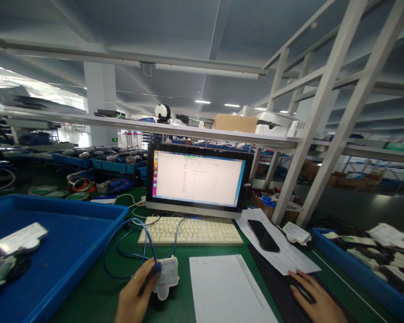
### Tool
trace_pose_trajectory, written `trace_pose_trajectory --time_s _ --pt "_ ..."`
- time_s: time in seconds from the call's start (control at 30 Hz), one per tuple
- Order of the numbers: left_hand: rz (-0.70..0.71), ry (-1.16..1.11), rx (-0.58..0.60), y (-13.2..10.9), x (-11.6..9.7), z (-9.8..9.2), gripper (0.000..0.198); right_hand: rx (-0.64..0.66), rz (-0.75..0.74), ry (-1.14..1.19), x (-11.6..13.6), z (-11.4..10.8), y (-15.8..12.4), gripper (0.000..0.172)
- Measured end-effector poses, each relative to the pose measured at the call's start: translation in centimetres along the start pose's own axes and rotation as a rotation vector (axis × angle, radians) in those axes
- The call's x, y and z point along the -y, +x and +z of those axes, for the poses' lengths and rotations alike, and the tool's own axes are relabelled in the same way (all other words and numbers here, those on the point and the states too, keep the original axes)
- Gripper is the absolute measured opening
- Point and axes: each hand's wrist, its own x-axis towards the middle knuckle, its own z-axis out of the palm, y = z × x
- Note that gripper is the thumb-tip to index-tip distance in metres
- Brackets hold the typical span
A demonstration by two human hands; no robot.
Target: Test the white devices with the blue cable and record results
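My left hand [138, 287] is closed, its fingers pinching the plug of a blue cable [150, 237] at the near side of a white plastic device [168, 278] with a printed label. Whether the plug sits fully in the device is hidden by the fingers. The cable loops back over the green mat toward the monitor [198, 179], whose screen shows a mostly white page. At the right, my right hand [314, 296] rests over a black computer mouse [302, 288] on a dark pad. White sheets of paper [222, 287] with a pen [249, 280] lie between the hands.
A blue tray [87, 251] with white devices stands at the left. Another blue bin [343, 264] full of devices is at the right. A cream keyboard [195, 231] sits before the monitor; a phone [263, 235] lies on printed papers. Metal shelf posts [299, 179] rise behind.
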Motion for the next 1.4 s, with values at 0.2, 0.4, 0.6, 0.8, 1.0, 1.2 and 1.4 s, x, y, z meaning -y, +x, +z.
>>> trace_pose_trajectory --time_s 0.2,0.4,0.6,0.8,1.0,1.2,1.4 --pt "-0.021 0.001 -0.008 0.10 -0.34 -0.17 0.030 -0.003 -0.004 0.005 0.45 -0.17 0.00 0.041" --pt "-0.004 -0.020 -0.020 0.39 -0.58 -0.27 0.030 -0.011 -0.002 0.003 0.50 -0.25 -0.07 0.041" --pt "-0.021 -0.013 -0.002 0.19 -0.28 -0.11 0.031 0.002 0.010 -0.010 0.26 -0.14 -0.09 0.042" --pt "0.003 -0.009 -0.022 0.37 -0.49 -0.18 0.030 -0.008 -0.001 -0.011 0.30 -0.03 -0.14 0.042" --pt "-0.008 -0.004 -0.026 0.52 -0.74 -0.34 0.029 -0.015 -0.021 -0.007 0.51 -0.25 -0.22 0.040" --pt "-0.027 -0.022 -0.014 0.35 -0.61 -0.28 0.030 0.019 -0.024 -0.007 0.72 -0.46 -0.22 0.041" --pt "-0.011 -0.020 -0.002 0.16 -0.31 -0.26 0.031 0.015 -0.005 -0.001 1.02 -0.55 -0.21 0.040"
